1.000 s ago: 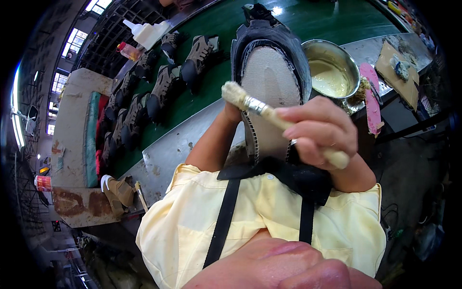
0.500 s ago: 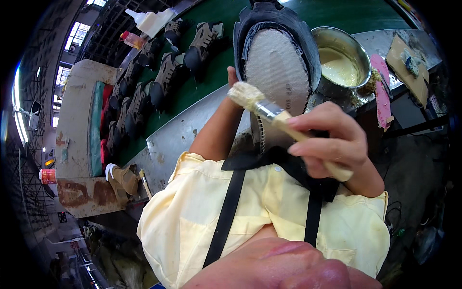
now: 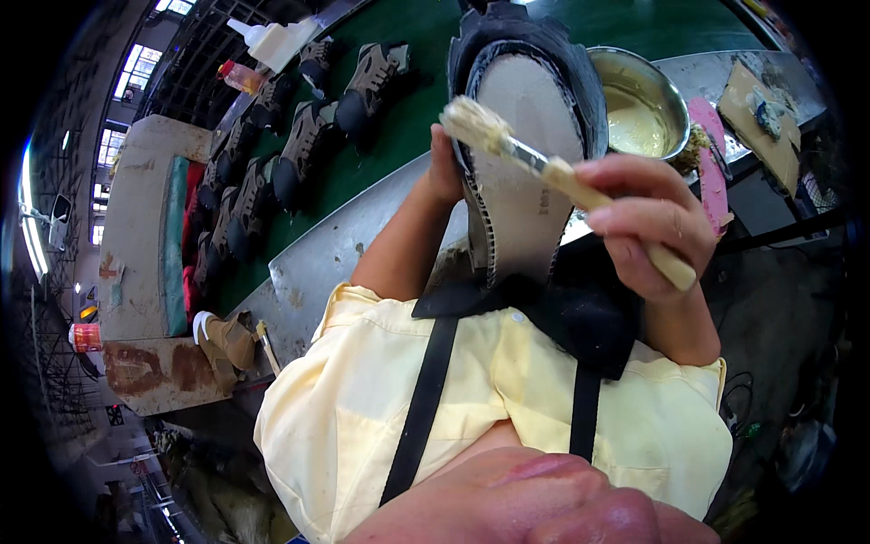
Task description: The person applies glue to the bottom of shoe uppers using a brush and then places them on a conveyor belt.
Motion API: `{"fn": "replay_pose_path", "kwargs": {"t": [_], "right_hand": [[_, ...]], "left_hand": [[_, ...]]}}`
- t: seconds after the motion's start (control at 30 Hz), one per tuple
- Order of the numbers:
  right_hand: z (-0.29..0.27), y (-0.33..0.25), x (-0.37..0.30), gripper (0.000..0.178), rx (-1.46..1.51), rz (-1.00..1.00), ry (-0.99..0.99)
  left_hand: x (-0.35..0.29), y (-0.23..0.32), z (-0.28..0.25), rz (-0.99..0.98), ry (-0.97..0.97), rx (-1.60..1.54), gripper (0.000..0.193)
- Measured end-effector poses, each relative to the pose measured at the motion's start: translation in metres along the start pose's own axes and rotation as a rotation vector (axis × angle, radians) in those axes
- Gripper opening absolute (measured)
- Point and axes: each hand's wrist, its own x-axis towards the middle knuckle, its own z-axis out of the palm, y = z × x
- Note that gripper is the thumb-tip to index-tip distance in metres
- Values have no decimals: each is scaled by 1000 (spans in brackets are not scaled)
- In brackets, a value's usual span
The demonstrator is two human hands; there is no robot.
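A dark shoe upper (image 3: 521, 208) is in front of me, its pale, stitched bottom facing me and a black raised rim around the far end. My left hand (image 3: 443, 172) grips its left side; the thumb shows and the other fingers are hidden behind. Between the fingers of my right hand (image 3: 660, 213) is a wooden-handled brush (image 3: 582, 188), its cream-coated bristles over the left half of the shoe bottom. Whether the bristles touch it I cannot tell. To the right of the shoe stands a metal pot (image 3: 672, 89) with cream-coloured paste inside.
Several brown-and-black shoes (image 3: 299, 150) stand on the green belt (image 3: 390, 150) at left, with a white squeeze bottle (image 3: 276, 43) behind. A metal ledge (image 3: 317, 231) runs along the belt. At right lie a pink strip (image 3: 713, 181) and cardboard (image 3: 757, 118). A tan shoe (image 3: 222, 340) sits lower left.
The brush and my right hand have moved up, the hand also a little to the right. The far end of the shoe has shifted slightly right, still in my left hand.
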Motion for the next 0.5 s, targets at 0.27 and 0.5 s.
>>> {"fn": "replay_pose_path", "kwargs": {"t": [0.27,0.5], "right_hand": [[-22,36,38,14,-374,-174,152],[-19,34,34,12,-338,-139,250]], "left_hand": [[35,52,78,22,16,204,112],[38,49,80,43,13,228,105]]}}
